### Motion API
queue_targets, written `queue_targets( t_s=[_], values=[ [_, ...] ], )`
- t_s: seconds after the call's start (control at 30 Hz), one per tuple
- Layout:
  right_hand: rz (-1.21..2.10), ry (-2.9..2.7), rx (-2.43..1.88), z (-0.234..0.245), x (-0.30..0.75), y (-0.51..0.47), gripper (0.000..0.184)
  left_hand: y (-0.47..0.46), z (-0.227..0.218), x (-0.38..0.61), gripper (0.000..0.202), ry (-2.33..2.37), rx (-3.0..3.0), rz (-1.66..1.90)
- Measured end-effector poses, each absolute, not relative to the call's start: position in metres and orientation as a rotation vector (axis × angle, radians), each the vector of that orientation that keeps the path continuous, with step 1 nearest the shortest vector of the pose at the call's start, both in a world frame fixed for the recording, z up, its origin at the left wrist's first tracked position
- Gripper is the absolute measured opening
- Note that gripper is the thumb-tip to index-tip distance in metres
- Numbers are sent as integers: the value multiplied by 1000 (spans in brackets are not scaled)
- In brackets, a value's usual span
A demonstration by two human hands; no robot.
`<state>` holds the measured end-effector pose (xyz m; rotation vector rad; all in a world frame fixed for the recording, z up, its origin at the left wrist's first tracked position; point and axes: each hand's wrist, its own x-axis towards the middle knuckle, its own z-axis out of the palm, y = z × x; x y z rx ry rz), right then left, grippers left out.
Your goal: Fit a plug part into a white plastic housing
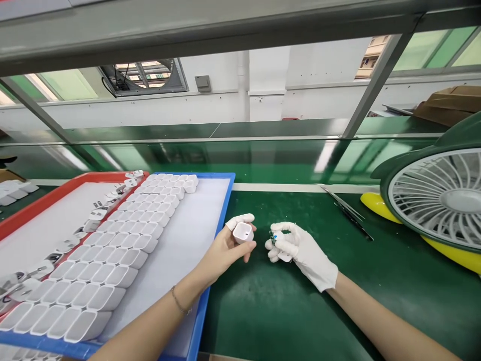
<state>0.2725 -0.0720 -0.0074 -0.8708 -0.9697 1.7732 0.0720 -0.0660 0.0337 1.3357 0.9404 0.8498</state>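
Observation:
My left hand, bare but for white finger cots, is closed round a small white plastic charger shell with its open mouth facing up. My right hand wears a white glove and pinches a small green circuit board with a white base part. The two hands hover close together above the green mat, a few centimetres apart. To the left a blue tray holds several rows of the same white shells.
A red tray with several plug parts lies further left. A green and yellow desk fan stands at the right. Black tweezers lie on the mat behind my hands. A conveyor belt runs across the back.

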Motion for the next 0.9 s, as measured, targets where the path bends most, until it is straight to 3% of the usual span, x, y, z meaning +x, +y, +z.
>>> queue_targets(
  t_s=[0.07,0.23,0.3,0.37,0.5,0.9],
  values=[
    [1706,-987,-904,-6,274,-72,47,-67,32,71,53,970,1390,783],
    [1475,-1158,-928,0,280,-77,37,-74,30,70,25,1145,1814,582],
    [1317,-1338,-977,2,282,-80,31,-76,30,70,25,1195,1980,498],
    [1050,-1563,-1045,2,283,-84,38,-76,30,69,31,1222,2068,477],
    [597,-1899,-970,-4,280,-89,69,-73,25,67,37,1229,2132,566],
    [559,-2047,-1030,-9,276,-91,77,-73,18,66,36,1165,2307,556]
  ],
)
